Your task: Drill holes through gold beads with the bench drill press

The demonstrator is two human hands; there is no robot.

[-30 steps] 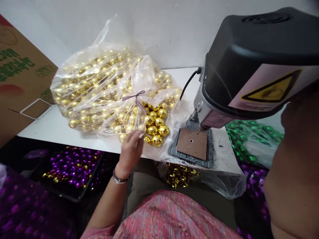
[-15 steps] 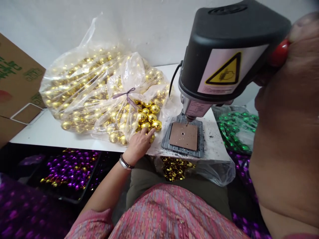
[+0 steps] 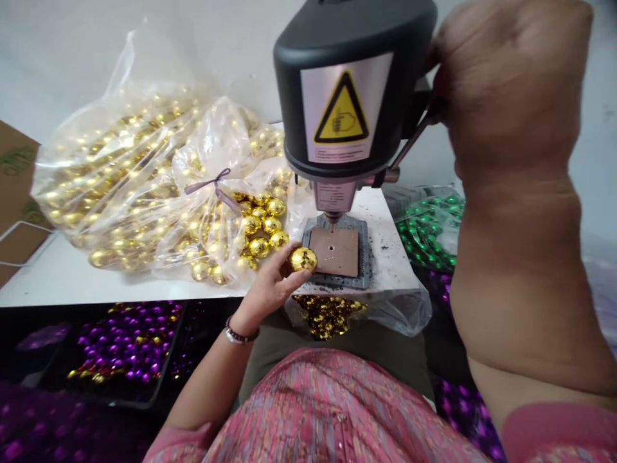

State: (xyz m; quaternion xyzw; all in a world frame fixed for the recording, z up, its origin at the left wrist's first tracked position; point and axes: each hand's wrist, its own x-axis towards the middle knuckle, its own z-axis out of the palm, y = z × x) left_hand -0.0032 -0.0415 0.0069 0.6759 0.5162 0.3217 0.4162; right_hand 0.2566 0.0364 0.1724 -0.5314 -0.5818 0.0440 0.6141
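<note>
Gold ball [image 3: 303, 259] at brown pad's [image 3: 340, 257] L edge: prob. light, slick, hold sides; L fingers [image 3: 295, 281] clamp it; R hand's [image 3: 511, 71] hidden, can't tell.

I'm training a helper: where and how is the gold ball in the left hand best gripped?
Likely by opposite sides of the gold ball, reaching from the left: it is round, and the drill chuck stands to its right.

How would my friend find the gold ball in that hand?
Find the big black machine with the yellow warning triangle, then the brown square plate beneath it. By the plate's left edge, the left hand holds one shiny gold ball. Nearby gold balls lie in or beside the clear bag; this one is held.
</note>
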